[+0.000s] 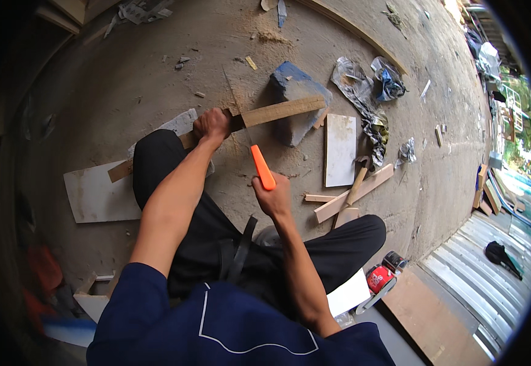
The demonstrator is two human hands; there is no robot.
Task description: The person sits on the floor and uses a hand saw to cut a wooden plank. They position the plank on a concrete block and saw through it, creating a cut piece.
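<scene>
My right hand [274,196] is closed round the orange handle of a handsaw [263,167]. Its thin blade points away from me and crosses a narrow wooden plank [285,111]. Just left of the blade, my left hand [212,125] grips that plank from above. The plank's far right end rests on a blue-stained block [302,85], and its left part runs over a pale grey block [182,121] beside my left knee. Sawdust lies on the ground around the blade. Whether the blade sits in a cut cannot be made out.
Right of the blue block lie a white board [340,150], a hammer [357,185], wood offcuts [363,190] and crumpled plastic [358,82]. Another white board [97,194] is at my left. A red can [378,279] stands near my right knee. Corrugated metal sheeting [476,274] lies farther right.
</scene>
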